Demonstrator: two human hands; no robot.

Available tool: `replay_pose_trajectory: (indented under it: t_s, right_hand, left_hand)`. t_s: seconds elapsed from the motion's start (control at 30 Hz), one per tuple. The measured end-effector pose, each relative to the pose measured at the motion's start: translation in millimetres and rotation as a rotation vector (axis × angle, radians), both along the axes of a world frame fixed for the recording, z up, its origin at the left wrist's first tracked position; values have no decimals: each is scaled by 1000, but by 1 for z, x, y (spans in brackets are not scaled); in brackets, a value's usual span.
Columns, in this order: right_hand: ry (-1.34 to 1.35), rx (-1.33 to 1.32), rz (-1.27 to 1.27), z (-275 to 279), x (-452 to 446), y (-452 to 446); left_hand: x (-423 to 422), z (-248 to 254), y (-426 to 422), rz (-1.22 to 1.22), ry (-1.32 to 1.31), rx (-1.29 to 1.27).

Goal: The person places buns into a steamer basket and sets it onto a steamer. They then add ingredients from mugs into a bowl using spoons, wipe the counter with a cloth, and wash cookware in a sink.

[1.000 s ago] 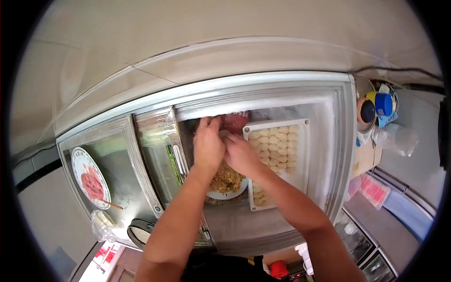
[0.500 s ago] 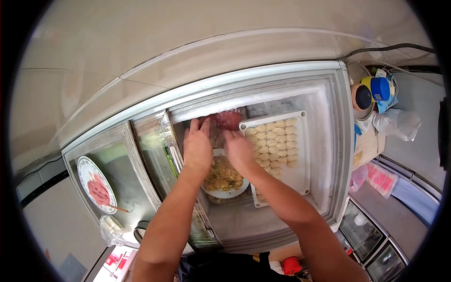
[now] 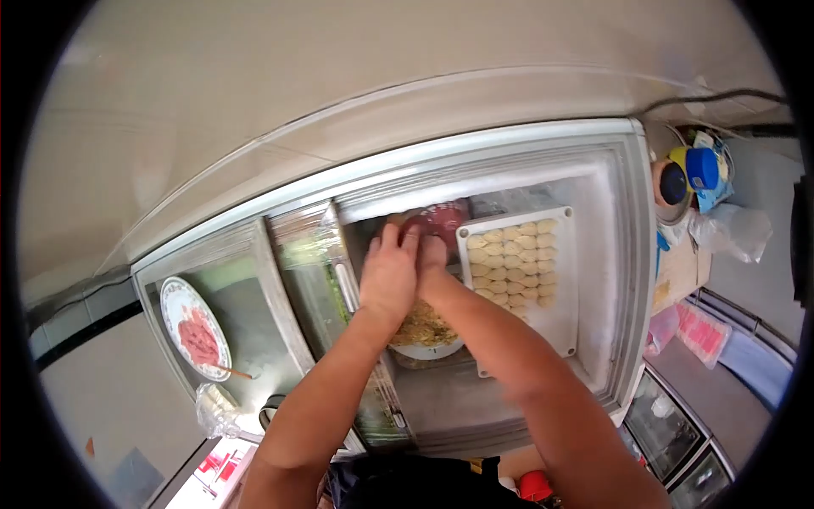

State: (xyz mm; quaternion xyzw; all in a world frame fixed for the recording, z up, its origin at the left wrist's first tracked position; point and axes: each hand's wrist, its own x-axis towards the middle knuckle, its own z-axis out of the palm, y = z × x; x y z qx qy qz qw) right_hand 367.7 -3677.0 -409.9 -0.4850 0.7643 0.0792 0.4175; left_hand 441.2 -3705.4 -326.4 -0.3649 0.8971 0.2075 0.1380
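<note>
Deep in an open chest freezer (image 3: 627,254), a clear plastic bag of red meat (image 3: 443,219) lies against the frosted back wall. My left hand (image 3: 390,273) is at the bag's near left side, its fingers bent onto the plastic. Close beside it, my right hand (image 3: 431,261) is curled at the same bag, with its fingertips hidden. Under my wrists stands a white bowl (image 3: 431,350) of chopped, yellowish-green filling, partly covered by my forearms. To the right, a white tray (image 3: 558,331) holds rows of pale dumplings; my right forearm hides its near left part.
Sliding glass lids (image 3: 309,271) are pushed to the left. On the glass rests a patterned plate (image 3: 175,297) of pinkish minced meat with a wooden stick. Jars with a blue lid (image 3: 701,168) and plastic bags (image 3: 733,233) crowd the right side.
My hands have come together at the bag, the right one moving in beside the left. The whole view has shifted slightly, so the freezer appears farther right and lower.
</note>
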Motion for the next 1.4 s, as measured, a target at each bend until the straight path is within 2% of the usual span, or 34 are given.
replay_pose_trajectory:
  t_s: [0.03, 0.1, 0.23, 0.4, 0.5, 0.57, 0.63, 0.73, 0.8, 0.87, 1.33, 1.4]
  right_hand:
    - [59, 13, 51, -8, 3, -3]
    - [49, -192, 29, -11, 3, 4]
    - [114, -218, 156, -20, 6, 1]
    - [162, -220, 232, -24, 5, -2]
    - [180, -214, 249, -23, 3, -3]
    - [188, -217, 260, -27, 2, -4]
    - [191, -222, 272, -30, 1, -7]
    - [208, -225, 281, -33, -3, -5]
    - [216, -230, 282, -33, -5, -2]
    - [219, -229, 288, -33, -6, 1]
    - [218, -235, 305, -41, -8, 1]
    - [216, -233, 312, -42, -8, 3]
  left_hand:
    - [2, 2, 0, -18, 46, 11]
    - [0, 14, -2, -28, 51, 31]
    - [-1, 16, 0, -101, -2, 63]
    - [-4, 44, 30, -41, 145, 131]
    - [33, 87, 40, -127, 446, 212]
    - [72, 119, 49, -123, 503, 323]
    - [109, 145, 58, -17, 490, 378]
    - [158, 170, 70, 166, 455, 293]
    - [178, 177, 75, 198, 449, 259]
    - [190, 182, 81, 391, 382, 236]
    - [201, 184, 91, 449, 331, 293]
    - [208, 181, 93, 471, 309, 381]
